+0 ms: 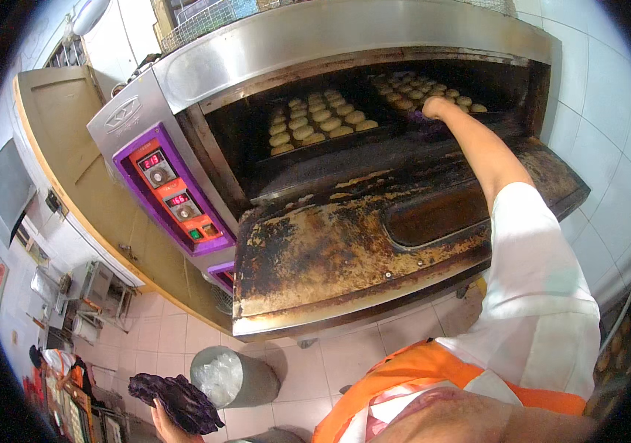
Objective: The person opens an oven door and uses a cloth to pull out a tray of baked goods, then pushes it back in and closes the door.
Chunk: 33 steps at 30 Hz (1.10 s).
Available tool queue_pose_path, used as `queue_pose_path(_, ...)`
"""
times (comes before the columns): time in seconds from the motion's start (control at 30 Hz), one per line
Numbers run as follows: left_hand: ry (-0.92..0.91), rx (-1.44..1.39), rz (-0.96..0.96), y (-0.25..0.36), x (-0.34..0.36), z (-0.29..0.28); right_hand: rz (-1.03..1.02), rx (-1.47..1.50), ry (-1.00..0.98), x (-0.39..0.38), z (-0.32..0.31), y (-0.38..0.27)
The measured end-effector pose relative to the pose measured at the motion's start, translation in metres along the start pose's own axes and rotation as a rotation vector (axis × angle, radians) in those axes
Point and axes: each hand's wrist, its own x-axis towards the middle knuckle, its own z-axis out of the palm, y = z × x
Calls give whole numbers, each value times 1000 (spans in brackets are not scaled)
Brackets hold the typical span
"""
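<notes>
Hands first: my right hand (434, 108) is reached deep into the open oven (345, 44) at upper right of the frame, at the right tray of buns (423, 92), grip hidden so I can't tell how closed it is. Left hand (162, 419) at bottom left is closed around a dark purple cloth (175, 402). Looks like early going to me: both trays, the left tray (315, 122) too, sit inside over the dropped door (374, 236), nothing pulled out yet.
</notes>
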Motion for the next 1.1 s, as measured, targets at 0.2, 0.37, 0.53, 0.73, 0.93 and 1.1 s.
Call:
queue_pose_path(0.2,75,-14,-107,-11,-21,-8,204,371,67,-30,-10,-29)
queue_pose_path(0.37,29,-17,-81,-4,-9,-3,178,468,165,-91,-37,-16)
queue_pose_path(0.53,59,87,88,-6,-26,61,133,856,374,-176,-44,-8)
queue_pose_path(0.73,-304,-372,-169,-5,-28,54,-427,1242,689,-347,-49,-138)
queue_pose_path(0.93,-364,-317,-248,-26,-41,103,-768,1039,1045,-454,-58,-325)
queue_pose_path(1.1,-663,-659,-360,-37,-51,55,-632,1127,949,-482,-59,-399)
